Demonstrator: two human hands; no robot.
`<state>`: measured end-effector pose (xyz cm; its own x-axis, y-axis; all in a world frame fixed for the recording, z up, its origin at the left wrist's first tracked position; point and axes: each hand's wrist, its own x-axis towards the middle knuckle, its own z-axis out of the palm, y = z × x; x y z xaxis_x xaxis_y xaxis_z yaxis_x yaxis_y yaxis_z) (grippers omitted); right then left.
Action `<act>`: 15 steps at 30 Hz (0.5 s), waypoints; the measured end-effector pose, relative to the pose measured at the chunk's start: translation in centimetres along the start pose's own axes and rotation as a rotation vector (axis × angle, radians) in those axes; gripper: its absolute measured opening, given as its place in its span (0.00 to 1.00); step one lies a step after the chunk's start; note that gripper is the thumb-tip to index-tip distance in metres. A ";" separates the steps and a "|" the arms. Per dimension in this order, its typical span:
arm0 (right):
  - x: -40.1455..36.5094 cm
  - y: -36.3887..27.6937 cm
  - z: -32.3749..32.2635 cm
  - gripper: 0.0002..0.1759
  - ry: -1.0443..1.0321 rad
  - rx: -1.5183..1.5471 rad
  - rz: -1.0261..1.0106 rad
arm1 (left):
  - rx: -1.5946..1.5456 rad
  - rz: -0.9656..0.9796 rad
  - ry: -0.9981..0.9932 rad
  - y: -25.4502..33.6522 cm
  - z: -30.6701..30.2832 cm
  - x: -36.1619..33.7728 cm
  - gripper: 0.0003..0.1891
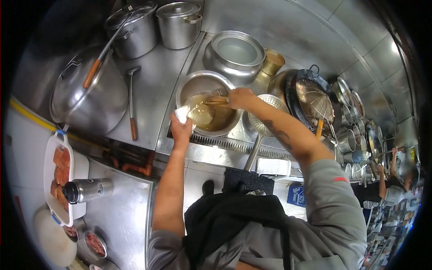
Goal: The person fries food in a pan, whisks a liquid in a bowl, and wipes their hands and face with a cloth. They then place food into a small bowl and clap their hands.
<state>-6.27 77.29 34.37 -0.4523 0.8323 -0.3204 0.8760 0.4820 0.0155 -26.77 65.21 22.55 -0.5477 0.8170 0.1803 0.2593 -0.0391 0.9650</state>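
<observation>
Left hand (181, 129) is clenched on a folded white cloth (182, 114) pinched against the near rim of the steel bowl (198, 76), and that rim looks like the place to hold it: thin, stiff metal, probably hot and slick, heavy with sloshing brown liquid (216, 118) (1 grip seems barely enough). Right hand (240, 97) is closed around wooden sticks (216, 101) dipped in the liquid. The bowl, shiny outside and stained within, sits at the front edge of the steel range (211, 155).

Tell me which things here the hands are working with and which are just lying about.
In use: left hand, white cloth, steel bowl, right hand, wooden-handled tool.
Lying about: lidded pot, ladle, perforated skimmer, meat tray, bottle.
</observation>
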 end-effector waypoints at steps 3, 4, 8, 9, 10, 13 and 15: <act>-0.1 -3.9 -0.5 0.17 0.082 0.137 -0.054 | -0.041 -0.008 0.010 -0.7 0.8 0.2 0.24; 0.1 -4.9 0.3 0.17 0.029 0.161 -0.081 | -0.062 -0.014 0.021 -0.8 1.0 0.2 0.24; -1.8 -5.9 1.9 0.18 -0.093 0.187 -0.173 | -0.072 -0.035 0.052 -1.2 1.0 0.1 0.25; -3.5 -5.5 0.8 0.20 -0.112 0.132 -0.271 | -0.066 -0.023 0.061 -1.1 0.9 0.0 0.25; -4.3 -4.6 0.3 0.20 -0.146 0.124 -0.270 | -0.059 -0.011 0.070 -0.9 0.8 -0.1 0.25; -4.6 -1.7 -0.1 0.21 -0.202 0.062 -0.234 | 0.040 -0.028 0.075 -0.4 0.3 -0.6 0.25; -2.8 -0.2 0.9 0.21 -0.191 -0.025 -0.162 | 0.013 0.009 0.062 -0.4 0.0 -0.7 0.25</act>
<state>-5.03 74.64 34.37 -0.5447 0.6780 -0.4936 0.7891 0.6136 -0.0280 -26.48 64.67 22.04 -0.5932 0.7795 0.2012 0.2752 -0.0386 0.9606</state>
